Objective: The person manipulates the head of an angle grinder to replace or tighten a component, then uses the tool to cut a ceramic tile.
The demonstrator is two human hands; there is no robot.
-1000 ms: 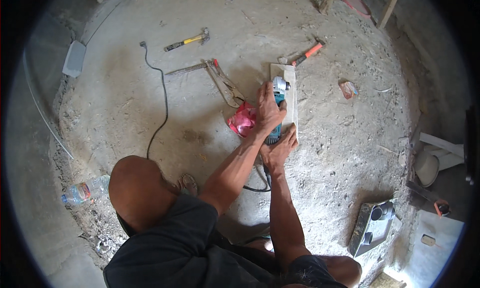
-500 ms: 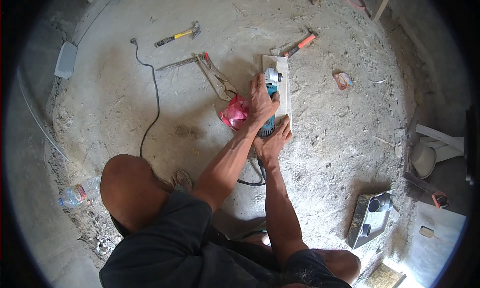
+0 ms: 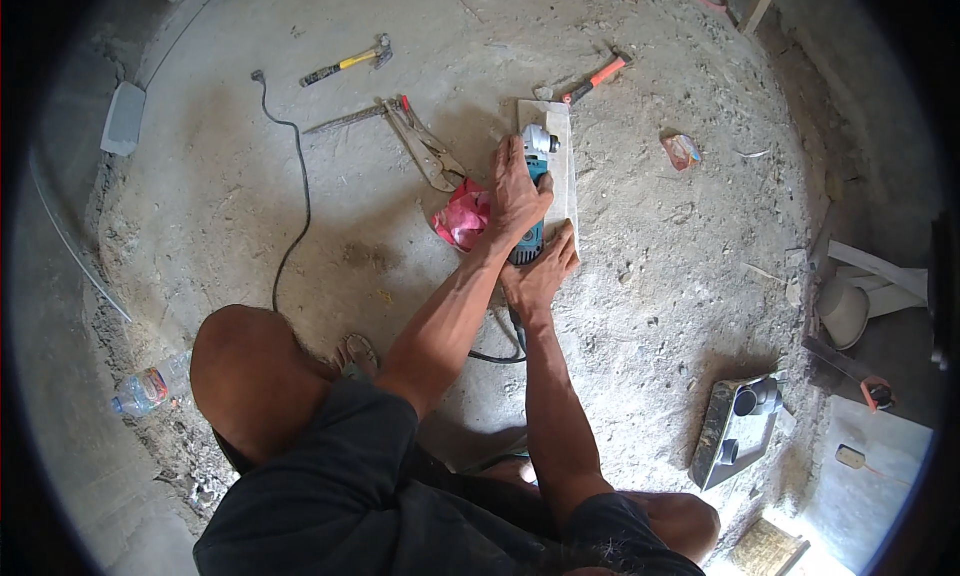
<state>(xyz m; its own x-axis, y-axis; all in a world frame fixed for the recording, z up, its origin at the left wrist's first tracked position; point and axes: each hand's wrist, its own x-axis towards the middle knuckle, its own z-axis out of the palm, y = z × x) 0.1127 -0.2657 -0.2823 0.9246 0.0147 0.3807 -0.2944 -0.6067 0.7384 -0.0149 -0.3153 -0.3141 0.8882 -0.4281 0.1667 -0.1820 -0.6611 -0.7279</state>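
Observation:
A teal angle grinder (image 3: pixel 534 166) lies along a narrow pale tile strip (image 3: pixel 556 136) on the dusty concrete floor. My left hand (image 3: pixel 517 191) is wrapped over the grinder's body. Just below it, my right hand (image 3: pixel 540 271) rests at the grinder's rear end and on the near end of the strip, fingers spread. The grinder's black cable (image 3: pixel 495 351) loops back toward my legs. A crumpled pink bag (image 3: pixel 462 216) lies directly left of my left hand.
Large pliers (image 3: pixel 425 146), a metal rod (image 3: pixel 345 121), a yellow-handled hammer (image 3: pixel 345 64), an orange-handled tool (image 3: pixel 595 78) and a black cord (image 3: pixel 290 166) lie on the floor. A plastic bottle (image 3: pixel 148 388) lies left; a grey tray (image 3: pixel 735 431) sits right.
Both hands stay on the grinder and the strip. The view has shifted a little, so everything sits slightly lower-left in the picture than before.

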